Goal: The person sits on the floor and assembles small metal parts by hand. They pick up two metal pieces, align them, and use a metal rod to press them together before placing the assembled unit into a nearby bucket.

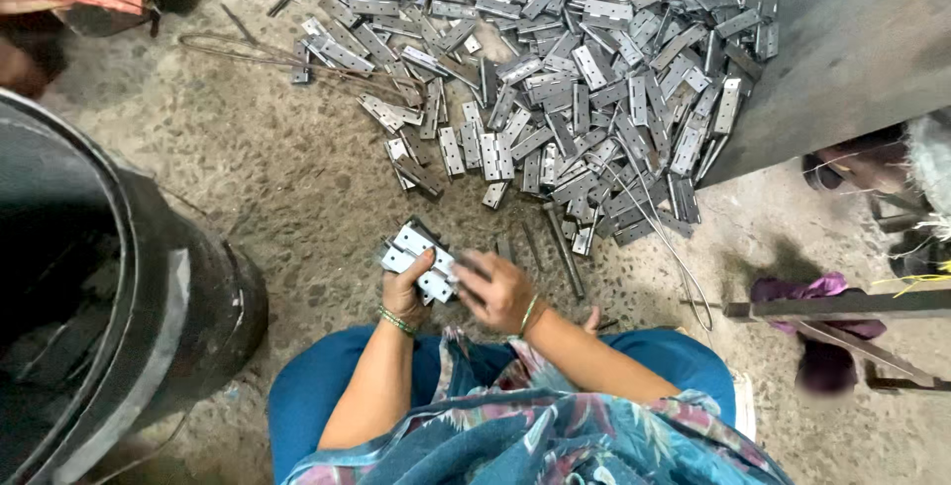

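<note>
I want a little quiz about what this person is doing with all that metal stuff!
1. True or false: the left hand holds a small stack of metal hinges.
2. Where does the big pile of hinges lie? A) on the floor B) in the black drum C) on a table
3. What does each wrist wear?

Key:
1. True; the right hand touches the stack too.
2. A, on the concrete floor, beyond the hands.
3. A green bangle.
</note>
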